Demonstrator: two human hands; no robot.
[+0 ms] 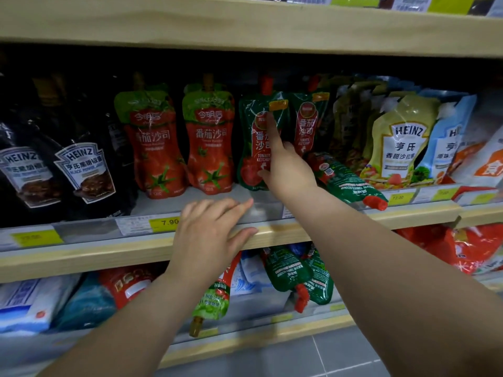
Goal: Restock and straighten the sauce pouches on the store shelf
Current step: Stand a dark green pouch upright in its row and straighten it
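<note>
A dark green tomato ketchup pouch (249,129) stands upright in the middle of the shelf (109,254). My right hand (288,170) grips it, index finger stretched up its front and thumb pressed low on it. A second green pouch (307,123) stands right behind it to the right. Another green pouch (345,180) lies flat on the shelf with its red cap toward the front edge. My left hand (209,227) rests flat on the shelf's front lip, fingers apart, holding nothing.
Two red tomato sauce pouches (155,142) stand to the left, with black Heinz pepper pouches (84,170) beyond them. Heinz salad dressing pouches (402,142) stand at the right. The lower shelf holds tumbled green pouches (299,276) and blue bags. The upper shelf board (245,28) hangs close overhead.
</note>
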